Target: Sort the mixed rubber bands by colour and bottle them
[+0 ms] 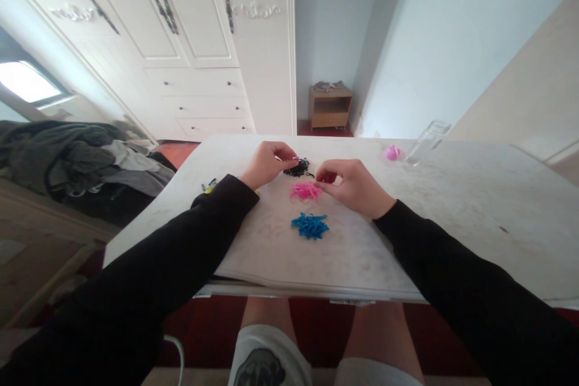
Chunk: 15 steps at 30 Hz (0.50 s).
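Three small piles of thin bands, which look like rubber bands, lie in a column on the white table [362, 253]. The black pile [297, 167] is farthest from me, the pink pile [304, 192] in the middle, the blue pile [310, 226] nearest. My left hand [270, 164] reaches over the left side of the black pile, thumb and fingers pinched together at its edge. At the right edge of the pink pile, my right hand [350, 184] has thumb and forefinger closed in a pinch. Whatever either pinch holds is too small to make out.
A clear glass jar [426, 143] and a pink round object [393, 153] stand at the back right. Small yellow and dark items [210, 186] lie partly behind my left sleeve. Clothes [85, 163] are heaped left of the table; a white wardrobe [194, 42] stands beyond.
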{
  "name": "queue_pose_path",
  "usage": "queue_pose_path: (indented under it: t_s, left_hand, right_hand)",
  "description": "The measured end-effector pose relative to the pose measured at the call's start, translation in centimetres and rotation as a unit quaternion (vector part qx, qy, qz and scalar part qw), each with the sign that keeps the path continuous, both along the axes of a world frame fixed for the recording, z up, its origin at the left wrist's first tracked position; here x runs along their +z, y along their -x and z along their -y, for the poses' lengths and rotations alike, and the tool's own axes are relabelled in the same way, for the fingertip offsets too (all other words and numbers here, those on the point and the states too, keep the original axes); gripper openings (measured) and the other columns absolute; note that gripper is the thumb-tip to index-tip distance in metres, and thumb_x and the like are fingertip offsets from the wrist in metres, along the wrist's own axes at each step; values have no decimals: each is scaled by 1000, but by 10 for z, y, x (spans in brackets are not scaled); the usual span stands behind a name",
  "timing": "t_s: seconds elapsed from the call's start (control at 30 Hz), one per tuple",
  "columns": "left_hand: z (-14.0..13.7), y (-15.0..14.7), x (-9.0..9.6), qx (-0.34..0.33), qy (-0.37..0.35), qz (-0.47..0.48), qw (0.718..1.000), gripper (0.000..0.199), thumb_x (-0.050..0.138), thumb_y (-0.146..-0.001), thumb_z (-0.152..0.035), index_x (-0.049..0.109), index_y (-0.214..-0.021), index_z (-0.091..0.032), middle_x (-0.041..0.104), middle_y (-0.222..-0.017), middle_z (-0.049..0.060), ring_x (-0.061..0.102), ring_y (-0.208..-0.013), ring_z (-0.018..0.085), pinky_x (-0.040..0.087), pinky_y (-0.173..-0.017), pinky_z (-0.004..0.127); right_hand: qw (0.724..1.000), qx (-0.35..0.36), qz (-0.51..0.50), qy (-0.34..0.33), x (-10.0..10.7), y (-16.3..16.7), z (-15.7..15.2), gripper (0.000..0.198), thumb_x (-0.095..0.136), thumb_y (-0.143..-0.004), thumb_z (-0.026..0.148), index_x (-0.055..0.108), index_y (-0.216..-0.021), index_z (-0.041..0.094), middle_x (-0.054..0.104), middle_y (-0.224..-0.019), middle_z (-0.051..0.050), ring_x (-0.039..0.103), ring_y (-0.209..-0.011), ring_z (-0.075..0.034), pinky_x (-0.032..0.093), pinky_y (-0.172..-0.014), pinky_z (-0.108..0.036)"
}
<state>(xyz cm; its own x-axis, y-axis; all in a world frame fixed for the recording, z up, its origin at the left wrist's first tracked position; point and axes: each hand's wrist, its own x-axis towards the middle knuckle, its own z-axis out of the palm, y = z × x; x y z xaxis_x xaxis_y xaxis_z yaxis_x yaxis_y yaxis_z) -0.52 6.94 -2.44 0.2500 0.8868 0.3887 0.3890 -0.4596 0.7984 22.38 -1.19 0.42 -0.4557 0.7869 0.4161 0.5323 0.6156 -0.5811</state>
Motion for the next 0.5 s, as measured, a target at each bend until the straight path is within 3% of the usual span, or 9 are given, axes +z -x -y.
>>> queue_pose_path:
  t_s: [0.2, 0.37, 0.5]
  left_hand:
    - [1, 0, 0, 14, -11, -9, 1000, 8, 77, -74, -22, 76, -77, -14, 77, -76, 7, 68, -71, 15, 55, -67, 28]
    - [-1, 1, 0, 18, -6, -12, 1000, 16, 77, -75, -26, 78, -84, -14, 79, -83, 9, 71, -77, 18, 57, -72, 30]
    - [-2, 2, -2, 28, -11, -3, 1000, 15, 75, -74, -25, 79, -84, -15, 80, -85, 9, 70, -76, 17, 56, -74, 31]
  right_hand:
    - [1000, 23, 7, -12, -3, 2, -1, 11, 71, -90, 27, 68, -82, 19, 72, -83, -4, 64, -75, -17, 50, -73, -30]
    - [992, -103, 1, -77, 7, -30, -15, 12, 63, -88, 19, 67, -76, 18, 71, -80, -5, 63, -75, -18, 49, -74, -32]
    - [977, -205, 50, -38, 8, -68, -32, 8, 66, -81, 17, 69, -74, 18, 72, -77, -5, 63, -72, -19, 47, -72, -33]
